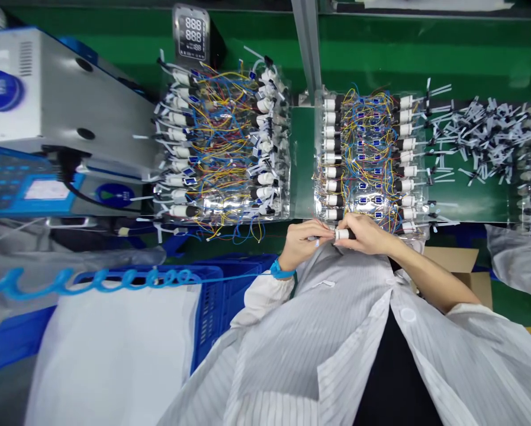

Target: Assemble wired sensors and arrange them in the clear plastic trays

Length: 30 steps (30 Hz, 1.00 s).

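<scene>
Close to my body, at the table's front edge, my right hand holds a small white and black cylindrical part between thumb and fingers. My left hand, with a blue coiled-cord wrist strap, touches the left end of that part; its fingers are pinched, and what they grip is too small to make out. Just beyond my hands lies a clear tray with rows of similar white and black parts joined by yellow, blue and red wires.
Another wired tray lies to the left, beside a grey and blue machine. A display unit stands behind. Loose black pieces with white strips are heaped at right. Blue crates sit below left.
</scene>
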Motion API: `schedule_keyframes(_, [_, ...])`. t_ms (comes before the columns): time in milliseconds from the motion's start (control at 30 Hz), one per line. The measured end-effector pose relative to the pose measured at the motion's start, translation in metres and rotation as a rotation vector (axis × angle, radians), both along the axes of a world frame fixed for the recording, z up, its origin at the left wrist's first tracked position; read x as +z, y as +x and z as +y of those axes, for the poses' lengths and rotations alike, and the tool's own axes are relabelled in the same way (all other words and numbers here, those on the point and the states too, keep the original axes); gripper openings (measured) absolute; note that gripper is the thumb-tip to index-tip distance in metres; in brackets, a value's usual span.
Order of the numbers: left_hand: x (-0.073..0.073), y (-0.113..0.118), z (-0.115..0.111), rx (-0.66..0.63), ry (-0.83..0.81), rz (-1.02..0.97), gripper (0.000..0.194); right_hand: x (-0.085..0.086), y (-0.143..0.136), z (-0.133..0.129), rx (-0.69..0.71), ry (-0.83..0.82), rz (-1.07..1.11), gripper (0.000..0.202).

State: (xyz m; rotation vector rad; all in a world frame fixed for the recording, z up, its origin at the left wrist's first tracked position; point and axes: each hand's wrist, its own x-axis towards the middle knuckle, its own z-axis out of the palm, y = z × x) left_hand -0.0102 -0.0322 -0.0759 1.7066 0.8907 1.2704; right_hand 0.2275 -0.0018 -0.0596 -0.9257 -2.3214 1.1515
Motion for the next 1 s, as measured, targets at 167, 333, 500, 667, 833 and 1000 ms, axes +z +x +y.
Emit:
schedule_keyframes(167, [0.001,0.005,0.001,0.025,0.000,0.005,0.004,-0.004,0.001,-0.001,-0.008,-0.006,0.034,0.037])
schedule_keyframes(333, [0.008,0.000,0.002,0.026,0.104,0.045,0.016,0.006,-0.004,-0.003,-0.055,0.050,-0.024,0.039])
schedule_keyframes(500, [0.011,-0.013,-0.003,0.149,0.134,0.137,0.014,0.019,0.006,-0.003,-0.165,0.288,-0.184,0.043])
schedule_keyframes(667, [0.005,-0.028,-0.003,0.097,0.117,0.329,0.016,0.030,0.021,-0.008,-0.272,0.297,-0.226,0.014])
schedule_keyframes(833, [0.007,-0.040,0.001,0.004,0.115,0.488,0.015,0.058,0.038,-0.014,-0.252,0.287,-0.101,0.025])
schedule_keyframes(1000, [0.004,-0.041,0.001,-0.002,0.103,0.458,0.011,0.058,0.133,0.012,-0.822,0.347,-0.007,0.025])
